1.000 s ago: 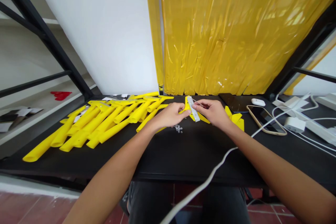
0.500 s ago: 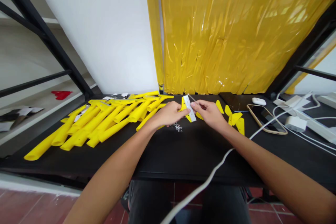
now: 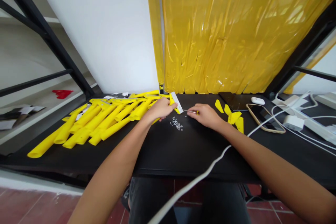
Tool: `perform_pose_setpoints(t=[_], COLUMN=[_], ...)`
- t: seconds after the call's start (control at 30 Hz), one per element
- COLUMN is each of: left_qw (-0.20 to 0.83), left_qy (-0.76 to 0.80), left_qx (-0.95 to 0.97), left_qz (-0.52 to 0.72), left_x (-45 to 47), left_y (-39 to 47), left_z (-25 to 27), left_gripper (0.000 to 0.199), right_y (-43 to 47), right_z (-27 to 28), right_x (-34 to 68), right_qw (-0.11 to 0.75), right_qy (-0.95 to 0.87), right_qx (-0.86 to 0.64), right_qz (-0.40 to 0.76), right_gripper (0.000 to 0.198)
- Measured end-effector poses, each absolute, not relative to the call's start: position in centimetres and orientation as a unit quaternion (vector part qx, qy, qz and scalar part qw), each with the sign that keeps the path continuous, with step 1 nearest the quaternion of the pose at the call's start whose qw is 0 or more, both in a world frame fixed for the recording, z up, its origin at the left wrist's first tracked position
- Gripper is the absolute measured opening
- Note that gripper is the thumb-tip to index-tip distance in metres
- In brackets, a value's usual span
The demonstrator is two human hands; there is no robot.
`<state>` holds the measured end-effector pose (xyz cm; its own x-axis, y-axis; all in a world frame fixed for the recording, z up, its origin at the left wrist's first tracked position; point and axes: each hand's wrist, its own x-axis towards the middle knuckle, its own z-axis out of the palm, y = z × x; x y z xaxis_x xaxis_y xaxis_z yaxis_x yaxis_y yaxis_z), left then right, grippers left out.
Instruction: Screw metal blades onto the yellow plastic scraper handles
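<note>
My left hand (image 3: 159, 109) grips a yellow scraper with a metal blade (image 3: 176, 102) at its head, held just above the black table (image 3: 168, 150). My right hand (image 3: 205, 115) holds a small screwdriver (image 3: 189, 111) low over the table, its thin shaft pointing left toward the blade. A little heap of small silver screws (image 3: 177, 124) lies on the table between and just below both hands.
Several yellow scraper handles (image 3: 94, 122) lie piled at the left. A few yellow flat pieces (image 3: 233, 117) lie right of my right hand. A phone (image 3: 265, 118), an earbud case (image 3: 257, 100), white chargers and cables occupy the right. Yellow plastic sheeting (image 3: 236, 31) hangs behind.
My left hand has carried the scraper left, away from my right hand. My right hand has dropped toward the table with the screwdriver. The two hands have parted.
</note>
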<state>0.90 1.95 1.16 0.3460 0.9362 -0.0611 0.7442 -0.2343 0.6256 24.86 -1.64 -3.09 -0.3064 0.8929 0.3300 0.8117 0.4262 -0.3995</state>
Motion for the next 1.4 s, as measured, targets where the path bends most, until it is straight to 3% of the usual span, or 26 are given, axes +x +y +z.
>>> perform_pose_setpoints(t=[0.1,0.27,0.4,0.6,0.7,0.87,0.97,1.03,1.27,1.4], left_qw=[0.290,0.308,0.311,0.305,0.320,0.337,0.352,0.355,0.383,0.427], left_qy=[0.551,0.542,0.540,0.531,0.517,0.503,0.497,0.496,0.465,0.448], left_qx=[0.766,0.768,0.768,0.776,0.779,0.780,0.778,0.776,0.783,0.772], left_qz=[0.159,0.146,0.150,0.152,0.154,0.156,0.158,0.158,0.153,0.147], left_x=[0.6,0.6,0.7,0.6,0.5,0.5,0.5,0.6,0.8,1.3], left_y=[2.2,2.3,2.2,2.1,2.2,2.3,2.3,2.2,2.2,1.6], left_z=[1.1,0.9,0.9,0.9,0.7,0.5,0.5,0.5,0.4,0.8], left_gripper=[0.043,0.042,0.043,0.045,0.046,0.049,0.048,0.047,0.044,0.046], right_y=[-1.4,-1.1,-1.0,-1.3,-1.6,-1.7,-1.8,-1.9,-2.6,-2.6], right_z=[-1.9,-1.0,-1.3,-1.2,-1.3,-1.9,-2.0,-1.8,-0.5,-0.5], right_x=[26.4,28.9,28.9,28.1,27.6,26.9,26.6,26.4,26.5,26.2], right_qw=[0.256,0.117,0.079,0.156,0.139,0.120,0.138,0.181,0.349,0.416], right_qy=[-0.734,-0.704,-0.694,-0.694,-0.728,-0.755,-0.753,-0.753,-0.645,-0.583], right_qx=[-0.626,-0.696,-0.711,-0.700,-0.667,-0.643,-0.644,-0.631,-0.559,-0.526], right_qz=[0.054,0.076,0.076,0.054,0.073,0.043,0.018,0.055,0.386,0.459], right_gripper=[0.035,0.042,0.042,0.039,0.039,0.015,0.012,0.012,0.021,0.037])
